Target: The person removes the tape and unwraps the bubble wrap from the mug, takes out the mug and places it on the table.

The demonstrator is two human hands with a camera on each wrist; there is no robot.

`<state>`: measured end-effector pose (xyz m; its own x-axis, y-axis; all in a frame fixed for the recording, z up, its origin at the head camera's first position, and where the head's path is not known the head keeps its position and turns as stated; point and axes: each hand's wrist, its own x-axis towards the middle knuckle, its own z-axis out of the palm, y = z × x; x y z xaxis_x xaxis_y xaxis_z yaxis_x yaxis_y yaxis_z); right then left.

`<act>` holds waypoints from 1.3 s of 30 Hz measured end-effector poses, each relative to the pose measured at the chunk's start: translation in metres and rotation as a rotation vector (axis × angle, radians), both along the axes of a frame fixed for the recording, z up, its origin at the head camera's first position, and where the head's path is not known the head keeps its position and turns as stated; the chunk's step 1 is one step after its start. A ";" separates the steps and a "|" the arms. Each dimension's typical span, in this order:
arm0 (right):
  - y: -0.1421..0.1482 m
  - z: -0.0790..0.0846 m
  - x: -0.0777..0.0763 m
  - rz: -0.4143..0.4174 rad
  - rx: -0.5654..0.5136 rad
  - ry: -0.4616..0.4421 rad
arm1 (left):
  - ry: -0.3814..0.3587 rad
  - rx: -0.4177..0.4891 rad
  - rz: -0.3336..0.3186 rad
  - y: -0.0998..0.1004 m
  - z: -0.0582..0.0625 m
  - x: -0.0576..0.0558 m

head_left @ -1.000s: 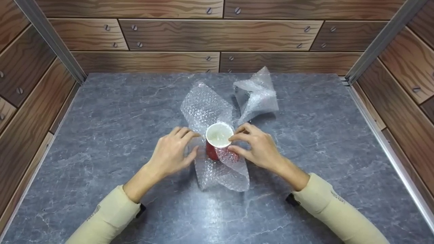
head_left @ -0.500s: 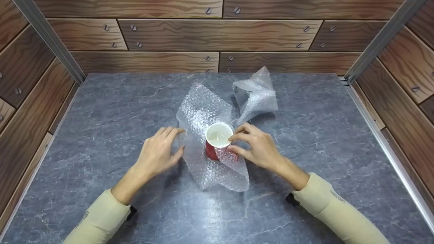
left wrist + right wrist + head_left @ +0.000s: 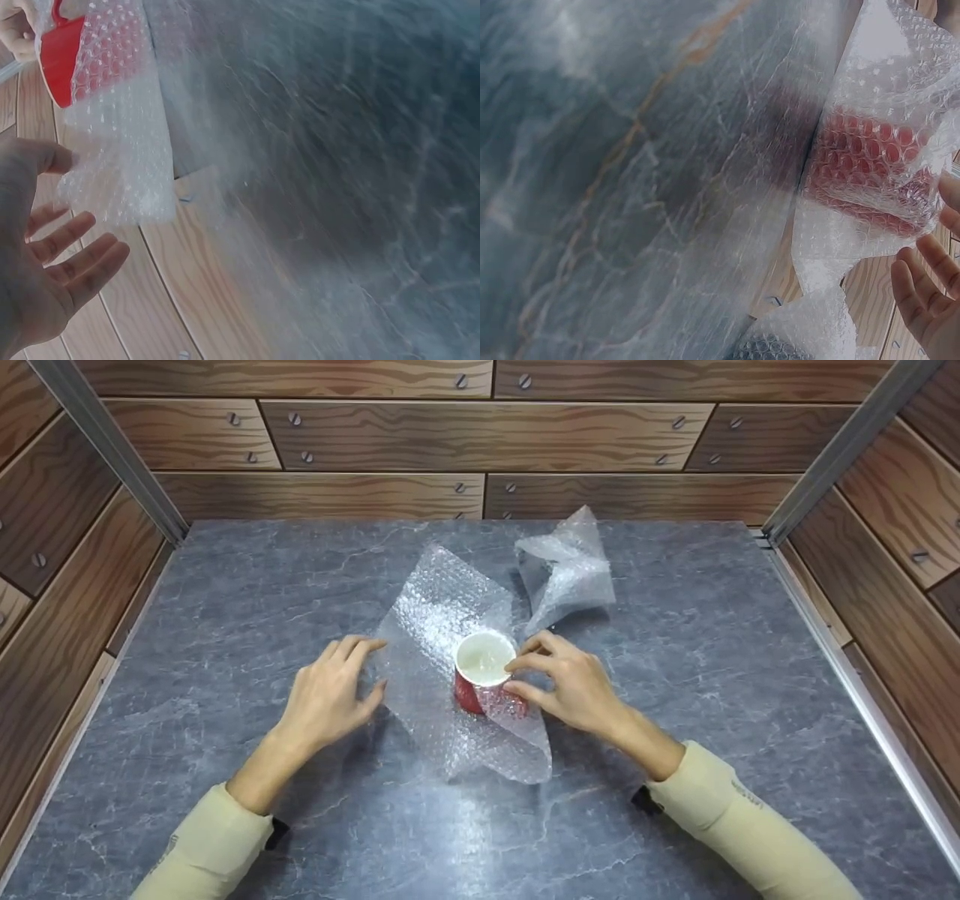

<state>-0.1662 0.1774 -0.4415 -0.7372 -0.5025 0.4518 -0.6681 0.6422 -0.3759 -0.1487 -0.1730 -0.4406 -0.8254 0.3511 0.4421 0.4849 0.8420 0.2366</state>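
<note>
A red mug point(image 3: 469, 695) with a white inside stands upright on a sheet of bubble wrap point(image 3: 427, 682). The wrap covers its right front side; in the left wrist view its red handle point(image 3: 61, 10) shows. My right hand point(image 3: 574, 686) pinches the mug's right rim, with wrap lying over that side. At the sheet's left edge is my left hand point(image 3: 326, 690), thumb and fingers spread apart, fingertips touching or very near the plastic. The left wrist view shows a gap between that thumb point(image 3: 56, 159) and the fingers.
Behind the mug to the right lies a folded bubble-wrap bundle point(image 3: 570, 570); its contents are hard to make out. The grey marbled table point(image 3: 262, 585) is bordered by wood-patterned panels point(image 3: 487, 435) and metal posts point(image 3: 112, 450).
My left hand has moved left, away from the mug, and the wrap's left side has spread out with it. My right hand and the mug have stayed in place.
</note>
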 end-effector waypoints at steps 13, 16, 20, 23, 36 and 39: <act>0.000 0.001 0.000 0.002 0.008 0.000 | -0.090 -0.045 0.036 -0.016 -0.009 0.001; 0.000 0.002 -0.001 0.001 0.010 0.002 | -0.102 -0.066 0.050 -0.018 -0.011 0.001; 0.001 0.001 -0.001 -0.002 0.016 -0.007 | -0.122 -0.105 0.059 -0.021 -0.015 0.002; 0.001 0.001 -0.001 -0.002 0.019 -0.011 | -0.139 -0.135 0.063 -0.024 -0.018 0.002; 0.001 0.002 -0.001 0.000 0.008 0.001 | -0.213 -0.161 0.103 -0.030 -0.024 0.000; 0.001 0.002 -0.001 0.001 0.005 -0.001 | -0.227 -0.170 0.108 -0.031 -0.026 0.000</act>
